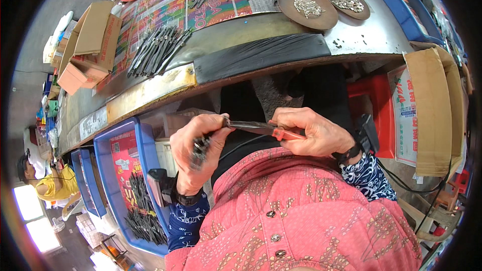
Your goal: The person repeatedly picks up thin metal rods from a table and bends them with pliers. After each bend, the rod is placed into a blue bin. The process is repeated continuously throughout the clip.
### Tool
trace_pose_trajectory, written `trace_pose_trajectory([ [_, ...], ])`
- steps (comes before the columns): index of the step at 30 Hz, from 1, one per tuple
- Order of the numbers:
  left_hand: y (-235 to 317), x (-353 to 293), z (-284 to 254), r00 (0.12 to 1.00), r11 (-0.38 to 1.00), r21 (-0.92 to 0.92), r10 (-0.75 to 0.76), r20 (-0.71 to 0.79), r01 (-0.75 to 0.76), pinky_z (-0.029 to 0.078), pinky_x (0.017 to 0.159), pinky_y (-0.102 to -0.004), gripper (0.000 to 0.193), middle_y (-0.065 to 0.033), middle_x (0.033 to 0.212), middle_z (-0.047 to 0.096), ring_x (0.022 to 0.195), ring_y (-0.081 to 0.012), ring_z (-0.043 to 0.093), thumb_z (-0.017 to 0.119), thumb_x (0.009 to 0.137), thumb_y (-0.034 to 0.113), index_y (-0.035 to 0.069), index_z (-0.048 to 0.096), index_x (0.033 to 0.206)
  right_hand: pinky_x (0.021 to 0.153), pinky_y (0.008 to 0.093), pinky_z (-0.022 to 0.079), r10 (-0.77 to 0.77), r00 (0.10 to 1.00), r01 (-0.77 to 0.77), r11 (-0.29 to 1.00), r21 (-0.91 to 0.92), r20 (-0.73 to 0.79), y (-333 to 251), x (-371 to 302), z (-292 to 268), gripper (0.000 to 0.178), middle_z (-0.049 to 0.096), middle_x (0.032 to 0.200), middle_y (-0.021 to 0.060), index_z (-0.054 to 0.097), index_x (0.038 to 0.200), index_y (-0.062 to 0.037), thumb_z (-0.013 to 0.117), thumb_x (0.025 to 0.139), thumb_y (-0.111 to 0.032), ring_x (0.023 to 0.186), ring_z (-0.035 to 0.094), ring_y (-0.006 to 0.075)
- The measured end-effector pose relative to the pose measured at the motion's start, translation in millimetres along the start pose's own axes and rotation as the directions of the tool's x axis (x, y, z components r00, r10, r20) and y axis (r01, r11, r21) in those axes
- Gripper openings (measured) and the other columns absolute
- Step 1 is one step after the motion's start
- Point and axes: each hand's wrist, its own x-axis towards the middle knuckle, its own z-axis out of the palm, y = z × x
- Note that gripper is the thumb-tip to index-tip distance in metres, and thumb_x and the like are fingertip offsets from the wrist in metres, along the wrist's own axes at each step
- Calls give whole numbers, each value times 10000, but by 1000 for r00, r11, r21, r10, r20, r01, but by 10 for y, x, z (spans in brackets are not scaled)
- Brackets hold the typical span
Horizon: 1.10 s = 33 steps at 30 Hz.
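My left hand (182,145) curled at the fingers (213,121), my right hand (319,131) gripping opposite it, both held slightly apart, forearms (365,174) angled inward from below.

Tabletop (231,32) is faced with worn sheet metal and edged in brown wood; a black strip (261,55) is laid along its near edge. Its far left part is covered by printed red and green sheets (216,12). Grey floor (55,0) can be seen past the tabletop's far left corner. Left of the tabletop, toward its near side, two bright window panes (29,202) are blown out by daylight; a pale seat (70,209) is placed nearer the tabletop. Wooden furniture (409,216) is partly shown near the tabletop's right end, type unclear.
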Motion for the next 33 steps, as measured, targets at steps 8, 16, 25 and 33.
trace_pose_trajectory([
  [8, -29, 265, -53, 946, 871, 373, 275, 172, -321, 502, 657, -358, 336, -115, 850, 675, 707, -285, 641, 735, 708, -69, 18, 665, 1025, 740, 334, 449, 20, 998, -18, 999, 30, -60, 24, 24, -75, 164, 539, 873, 89, 579, 876, 14, 664, 765, -72, 799, 542, 211],
  [16, -154, 636, -332, 982, 789, 586, 131, 137, -186, 480, 693, -408, 270, -150, 830, 659, 786, -342, 656, 579, 718, -78, 15, 620, 968, 721, 373, 479, -80, 957, 37, 987, -157, -278, 106, 31, -93, 152, 552, 835, 135, 573, 818, 10, 684, 720, -26, 784, 577, 313],
  [25, -492, 1093, -528, 999, 789, 613, -9, -47, 36, 487, 656, -358, 144, -176, 786, 633, 688, -345, 632, 665, 846, 3, 16, 611, 979, 689, 393, 491, -142, 931, 55, 966, -254, -337, 161, 50, -49, 120, 574, 816, 126, 613, 806, -1, 688, 717, -28, 780, 595, 319],
  [33, -756, 1255, -485, 995, 576, 813, 85, 48, -88, 491, 736, -463, 376, -164, 954, 610, 876, -405, 610, 766, 690, -16, 41, 634, 1037, 679, 397, 490, -137, 930, 48, 965, -258, -341, 227, 66, -76, 129, 586, 807, 115, 641, 823, -16, 696, 712, -51, 774, 596, 312],
])
